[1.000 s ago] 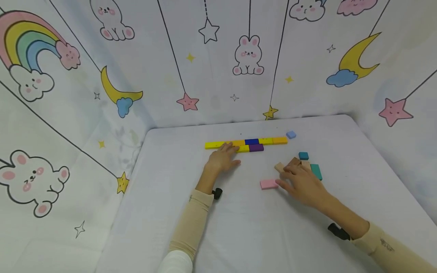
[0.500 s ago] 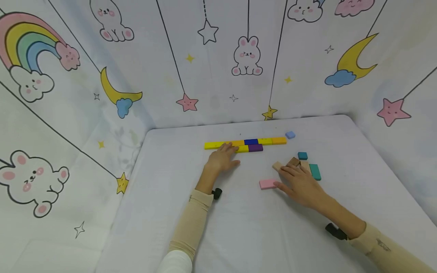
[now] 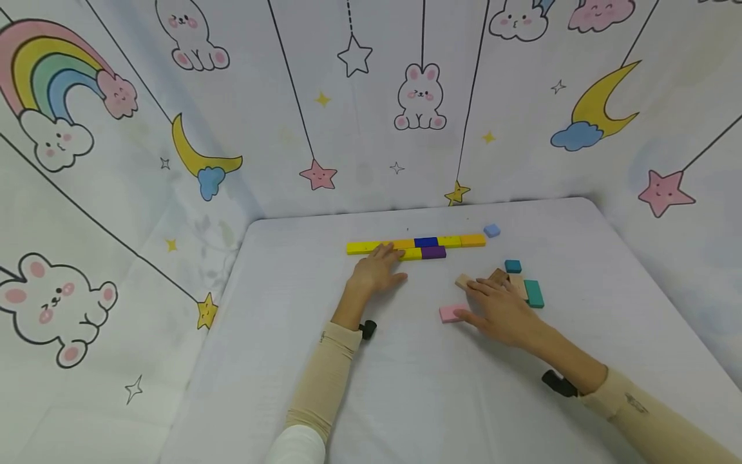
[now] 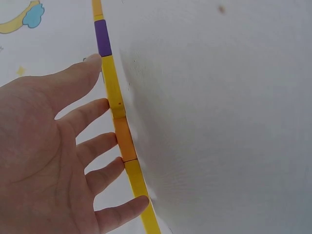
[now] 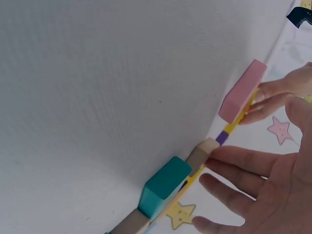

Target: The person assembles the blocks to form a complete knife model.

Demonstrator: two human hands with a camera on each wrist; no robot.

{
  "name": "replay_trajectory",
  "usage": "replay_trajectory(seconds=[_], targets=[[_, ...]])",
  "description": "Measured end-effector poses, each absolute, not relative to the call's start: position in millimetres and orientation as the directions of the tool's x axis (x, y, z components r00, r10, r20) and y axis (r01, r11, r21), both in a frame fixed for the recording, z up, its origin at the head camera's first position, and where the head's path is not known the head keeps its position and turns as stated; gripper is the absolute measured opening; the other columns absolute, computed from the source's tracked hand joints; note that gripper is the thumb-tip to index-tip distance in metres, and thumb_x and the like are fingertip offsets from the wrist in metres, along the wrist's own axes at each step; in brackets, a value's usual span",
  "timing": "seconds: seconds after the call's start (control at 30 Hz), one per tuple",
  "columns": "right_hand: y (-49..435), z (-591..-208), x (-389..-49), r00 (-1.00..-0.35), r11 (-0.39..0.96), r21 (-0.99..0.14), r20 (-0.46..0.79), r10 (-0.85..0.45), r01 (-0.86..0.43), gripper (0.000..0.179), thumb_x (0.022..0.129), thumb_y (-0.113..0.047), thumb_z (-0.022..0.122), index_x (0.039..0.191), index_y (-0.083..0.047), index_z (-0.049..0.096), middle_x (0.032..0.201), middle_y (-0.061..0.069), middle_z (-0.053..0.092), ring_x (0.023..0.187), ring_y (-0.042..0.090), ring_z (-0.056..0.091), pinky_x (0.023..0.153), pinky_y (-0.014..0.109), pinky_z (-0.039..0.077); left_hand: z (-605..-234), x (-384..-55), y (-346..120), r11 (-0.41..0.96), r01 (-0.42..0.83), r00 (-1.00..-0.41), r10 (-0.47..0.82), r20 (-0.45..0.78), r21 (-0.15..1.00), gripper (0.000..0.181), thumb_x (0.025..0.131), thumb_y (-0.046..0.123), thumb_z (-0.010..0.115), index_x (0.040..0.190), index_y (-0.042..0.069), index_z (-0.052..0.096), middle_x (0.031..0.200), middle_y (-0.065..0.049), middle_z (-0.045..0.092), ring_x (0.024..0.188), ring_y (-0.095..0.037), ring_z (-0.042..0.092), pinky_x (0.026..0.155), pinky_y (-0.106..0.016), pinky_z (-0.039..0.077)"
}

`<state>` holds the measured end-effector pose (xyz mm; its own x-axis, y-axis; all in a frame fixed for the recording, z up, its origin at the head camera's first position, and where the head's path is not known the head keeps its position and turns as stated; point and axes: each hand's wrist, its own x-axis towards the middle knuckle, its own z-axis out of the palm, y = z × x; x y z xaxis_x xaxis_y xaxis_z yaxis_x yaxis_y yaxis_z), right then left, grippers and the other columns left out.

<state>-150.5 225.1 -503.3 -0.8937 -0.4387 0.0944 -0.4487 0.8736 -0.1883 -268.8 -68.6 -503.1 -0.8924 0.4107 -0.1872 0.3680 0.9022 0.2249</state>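
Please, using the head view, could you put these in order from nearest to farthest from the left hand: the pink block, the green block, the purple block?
Nearest to the left hand first:
1. Purple block: just to its right, ending the shorter row.
2. Pink block: to its right, closer to the camera.
3. Green block: farthest right.
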Motion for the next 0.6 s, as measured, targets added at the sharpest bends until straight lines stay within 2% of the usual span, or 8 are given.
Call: replay_trajectory(seconds=[0.17, 0.3, 0.6], targets=[[219.2, -504.0, -157.4, -0.89, 0.869, -0.196, 0.072, -0.45, -0.455, 0.071, 0.101, -0.061, 0.058, 0.138, -0.001, 0.066, 0.15, 0.023, 0.056, 0.139, 0.043, 0.051, 0.119, 0.067, 0.029, -503.6, -269.4, -69.5, 0.901, 0.364, -0.892, 0.41, -0.19, 0.234, 0.067, 0.104, 0.053, 0.057, 0.163, 0.028, 0.038, 0.174, -0.003, 0.021, 0.16, -0.027, 0.017, 0.119, -0.06, 0.037], [216.1, -505.4, -162.8, -0.891, 0.874, -0.18, 0.052, -0.45, -0.452, 0.074, 0.1, -0.062, 0.059, 0.142, -0.002, 0.062, 0.152, 0.022, 0.054, 0.141, 0.041, 0.05, 0.12, 0.064, 0.029, -504.5, -270.8, -69.3, 0.902, 0.365, -0.892, 0.41, -0.189, 0.232, 0.067, 0.104, 0.054, 0.057, 0.163, 0.029, 0.038, 0.174, -0.002, 0.021, 0.16, -0.027, 0.017, 0.119, -0.06, 0.037], [214.0, -505.5, -170.0, -0.889, 0.873, -0.182, 0.015, -0.458, -0.453, 0.079, 0.101, -0.058, 0.061, 0.154, -0.001, 0.049, 0.155, 0.022, 0.05, 0.142, 0.045, 0.046, 0.12, 0.072, 0.022, -505.3, -271.0, -68.6, 0.906, 0.357, -0.895, 0.401, -0.193, 0.226, 0.066, 0.104, 0.054, 0.057, 0.163, 0.03, 0.038, 0.174, -0.001, 0.021, 0.161, -0.026, 0.016, 0.119, -0.059, 0.037]])
